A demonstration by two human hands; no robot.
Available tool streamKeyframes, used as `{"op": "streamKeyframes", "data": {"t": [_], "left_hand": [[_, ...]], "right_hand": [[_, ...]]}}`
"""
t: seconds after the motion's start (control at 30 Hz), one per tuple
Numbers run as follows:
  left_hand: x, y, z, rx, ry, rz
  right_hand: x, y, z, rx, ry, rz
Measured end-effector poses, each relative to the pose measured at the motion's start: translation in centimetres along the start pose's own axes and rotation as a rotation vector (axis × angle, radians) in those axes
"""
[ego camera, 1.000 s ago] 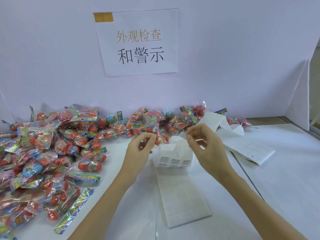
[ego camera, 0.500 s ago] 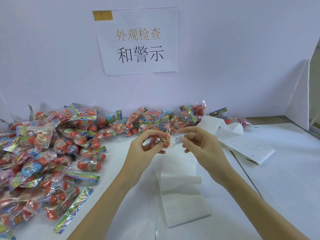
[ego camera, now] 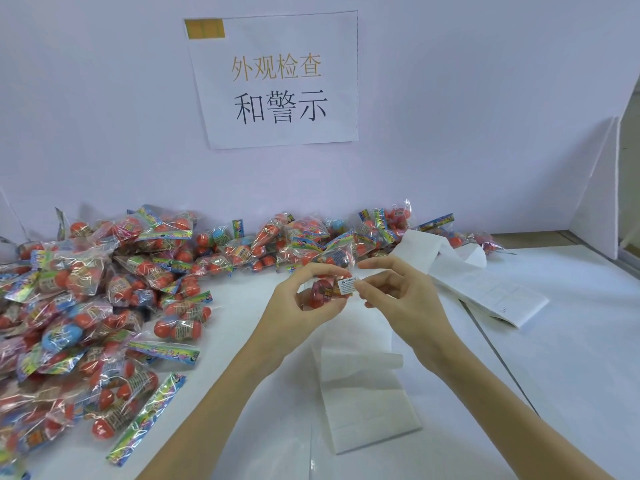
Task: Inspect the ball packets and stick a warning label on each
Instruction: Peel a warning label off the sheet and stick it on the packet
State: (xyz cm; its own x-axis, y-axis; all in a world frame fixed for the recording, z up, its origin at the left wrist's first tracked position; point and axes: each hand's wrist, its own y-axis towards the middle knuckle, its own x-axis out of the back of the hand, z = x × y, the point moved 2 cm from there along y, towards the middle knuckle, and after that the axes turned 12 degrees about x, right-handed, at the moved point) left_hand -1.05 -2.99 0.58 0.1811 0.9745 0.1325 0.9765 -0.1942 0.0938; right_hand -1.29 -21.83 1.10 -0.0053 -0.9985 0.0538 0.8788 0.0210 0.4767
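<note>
Head view: label meets packet, right above the white table.

Head view: the left hand [ego camera: 304,299] has its fingers and thumb curled round a ball packet [ego camera: 325,271], holding it up over the table [ego camera: 571,375], red balls showing through the clear wrap between the fingers. The right hand [ego camera: 398,296] comes in from the other side, thumb and forefinger pinching a small white warning label [ego camera: 347,285] that sits right against the packet's face; whether it is stuck down I cannot tell. Under the hands lies a strip of backing paper [ego camera: 367,403], and more label sheets [ego camera: 485,285] trail off to the right. A big pile of packets [ego camera: 104,289] crowds the left side and runs along the back wall, below a paper sign [ego camera: 277,81] with Chinese characters.
</note>
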Motion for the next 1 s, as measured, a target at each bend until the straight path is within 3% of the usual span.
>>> {"op": "streamKeyframes", "data": {"t": [1.0], "left_hand": [[-0.71, 0.15, 0.36, -0.040, -0.008, -0.098]], "right_hand": [[-0.56, -0.61, 0.01, -0.009, -0.071, 0.001]]}}
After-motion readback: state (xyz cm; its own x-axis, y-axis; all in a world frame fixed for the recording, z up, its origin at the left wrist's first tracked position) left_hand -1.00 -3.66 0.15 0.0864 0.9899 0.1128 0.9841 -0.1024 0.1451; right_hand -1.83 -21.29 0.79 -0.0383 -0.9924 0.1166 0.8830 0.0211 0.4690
